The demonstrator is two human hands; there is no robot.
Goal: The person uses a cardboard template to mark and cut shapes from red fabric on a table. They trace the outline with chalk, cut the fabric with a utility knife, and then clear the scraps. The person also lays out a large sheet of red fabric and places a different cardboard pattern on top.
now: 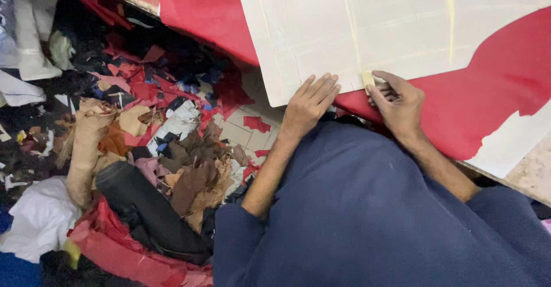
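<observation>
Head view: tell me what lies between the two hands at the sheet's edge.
In the head view, only the cream sheet's lower edge and a strip of red material lie between the left hand and right hand.

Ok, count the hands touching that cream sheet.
2. The left hand lies flat on the cream sheet's lower edge; the right hand pinches a small pale piece there.

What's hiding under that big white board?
Red sheet material lies under the white board, sticking out beside it. The left hand presses the board's edge. Whatever else lies beneath is covered.
</observation>
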